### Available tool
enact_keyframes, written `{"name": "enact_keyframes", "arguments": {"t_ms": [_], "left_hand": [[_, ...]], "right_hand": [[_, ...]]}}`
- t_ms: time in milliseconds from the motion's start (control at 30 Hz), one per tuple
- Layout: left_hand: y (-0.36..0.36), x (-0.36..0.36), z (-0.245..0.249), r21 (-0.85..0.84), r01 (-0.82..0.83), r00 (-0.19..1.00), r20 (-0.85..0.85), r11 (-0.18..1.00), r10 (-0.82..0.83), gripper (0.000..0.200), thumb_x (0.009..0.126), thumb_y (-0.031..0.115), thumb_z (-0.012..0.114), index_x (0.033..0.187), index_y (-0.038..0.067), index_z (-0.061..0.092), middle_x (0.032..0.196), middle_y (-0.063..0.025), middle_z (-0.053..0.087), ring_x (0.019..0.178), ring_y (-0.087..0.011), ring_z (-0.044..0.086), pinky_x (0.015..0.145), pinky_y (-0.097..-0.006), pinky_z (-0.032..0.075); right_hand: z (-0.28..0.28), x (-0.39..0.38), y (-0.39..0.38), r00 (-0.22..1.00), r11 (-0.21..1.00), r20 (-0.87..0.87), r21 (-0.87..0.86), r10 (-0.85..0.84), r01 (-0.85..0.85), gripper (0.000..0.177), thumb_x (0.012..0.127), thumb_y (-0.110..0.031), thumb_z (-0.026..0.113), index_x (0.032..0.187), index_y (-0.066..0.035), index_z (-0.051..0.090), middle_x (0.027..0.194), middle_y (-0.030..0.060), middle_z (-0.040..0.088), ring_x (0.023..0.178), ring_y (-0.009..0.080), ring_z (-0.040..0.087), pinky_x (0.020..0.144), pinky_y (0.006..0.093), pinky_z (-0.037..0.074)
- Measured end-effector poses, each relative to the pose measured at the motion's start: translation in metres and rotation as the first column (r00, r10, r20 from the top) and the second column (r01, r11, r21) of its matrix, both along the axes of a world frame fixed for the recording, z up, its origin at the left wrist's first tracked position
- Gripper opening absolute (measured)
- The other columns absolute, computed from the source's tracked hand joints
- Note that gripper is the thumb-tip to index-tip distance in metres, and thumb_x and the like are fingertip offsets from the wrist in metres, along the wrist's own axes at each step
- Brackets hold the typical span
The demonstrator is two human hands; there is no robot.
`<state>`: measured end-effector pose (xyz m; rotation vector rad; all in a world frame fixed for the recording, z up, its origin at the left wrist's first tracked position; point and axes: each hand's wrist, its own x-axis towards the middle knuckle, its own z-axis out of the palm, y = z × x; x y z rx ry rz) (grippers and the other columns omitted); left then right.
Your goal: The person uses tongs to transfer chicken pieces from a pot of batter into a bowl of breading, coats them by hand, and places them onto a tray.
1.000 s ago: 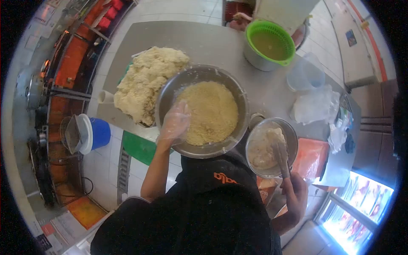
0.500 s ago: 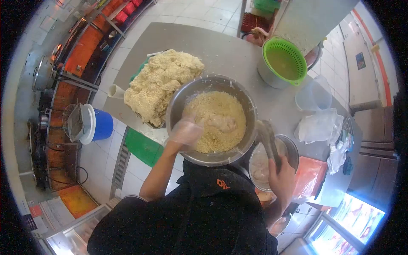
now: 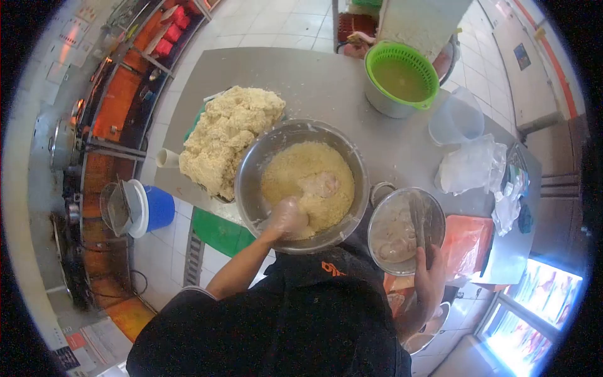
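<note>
Right hand [image 3: 429, 275] closed round tongs [image 3: 419, 220], tips down in smaller bowl [image 3: 372, 242] of wet pale pieces [image 3: 397, 244]. Left hand [image 3: 287, 217], clear-gloved, down in yellowish crumbs [image 3: 282, 169] inside large metal bowl [image 3: 240, 204]; fingers buried or blurred, can't tell if gripping. Pale piece [image 3: 321, 184] lying on crumbs, beyond left hand. Crumb-coated heap [image 3: 232, 135] beside large bowl, green basket [image 3: 432, 83] farther back on table [image 3: 314, 81].

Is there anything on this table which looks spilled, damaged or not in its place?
Pale specks lie loose on the metal table beyond the large metal bowl, probably spilled crumbs. The crumb-covered heap stands high and uneven, so it might shed pieces. Nothing looks damaged.
</note>
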<state>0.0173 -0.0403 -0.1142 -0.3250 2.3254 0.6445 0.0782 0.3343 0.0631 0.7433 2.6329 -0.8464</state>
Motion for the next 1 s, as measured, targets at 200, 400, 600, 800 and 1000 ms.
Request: {"name": "enact_keyframes", "arguments": {"t_ms": [200,400,600,800,1000], "left_hand": [[0.025,-0.028,0.061,0.223,-0.049,0.955,-0.276,0.974,0.111,0.098,0.081,0.047,0.084,0.152,-0.006,0.043,0.151,-0.0278,0.053,0.141,-0.0413,0.050,0.118,-0.0481,0.041],[0.081,-0.059,0.057,-0.195,0.078,0.671,-0.715,0.978,-0.196,0.113,0.095,0.069,0.060,0.162,-0.013,0.021,0.169,-0.0350,0.019,0.161,-0.0480,0.008,0.131,-0.0537,0.005],[0.082,-0.064,-0.031,-0.432,0.156,0.686,-0.599,0.888,-0.412,0.105,0.101,0.072,0.039,0.163,-0.012,0.021,0.173,-0.0302,0.012,0.162,-0.0448,0.005,0.130,-0.0553,0.000],[0.039,-0.087,0.089,-0.106,0.179,0.966,-0.170,0.978,-0.195,0.119,0.085,0.081,0.062,0.156,-0.011,0.037,0.152,-0.0340,0.051,0.141,-0.0439,0.053,0.118,-0.0492,0.042],[0.017,-0.086,0.034,0.143,0.326,0.944,0.001,0.934,-0.330,0.104,0.075,0.073,0.081,0.141,-0.004,0.059,0.125,-0.0292,0.070,0.116,-0.0404,0.070,0.099,-0.0455,0.056]], "right_hand": [[-0.016,0.021,0.014,0.999,1.000,0.040,0.027,0.005,-0.006,0.061,0.102,-0.048,0.061,0.140,0.000,0.058,0.134,0.0294,0.065,0.127,0.0475,0.059,0.108,0.0516,0.045],[-0.018,0.027,0.024,0.999,0.997,0.034,0.077,-0.006,0.003,0.062,0.102,-0.048,0.062,0.140,0.001,0.058,0.135,0.0303,0.064,0.127,0.0478,0.059,0.108,0.0518,0.045],[-0.021,0.020,0.016,0.998,0.997,0.037,0.060,0.056,-0.058,0.061,0.102,-0.048,0.062,0.136,0.002,0.059,0.128,0.0313,0.066,0.124,0.0488,0.061,0.104,0.0523,0.047],[-0.026,0.022,0.014,0.996,0.998,0.079,0.056,0.036,-0.041,0.059,0.101,-0.047,0.063,0.135,0.002,0.060,0.124,0.0317,0.068,0.117,0.0502,0.063,0.101,0.0548,0.048],[-0.028,0.015,0.010,0.994,0.996,0.079,0.054,0.068,-0.073,0.060,0.101,-0.047,0.063,0.136,0.002,0.060,0.124,0.0324,0.068,0.117,0.0509,0.063,0.101,0.0557,0.048]]}}
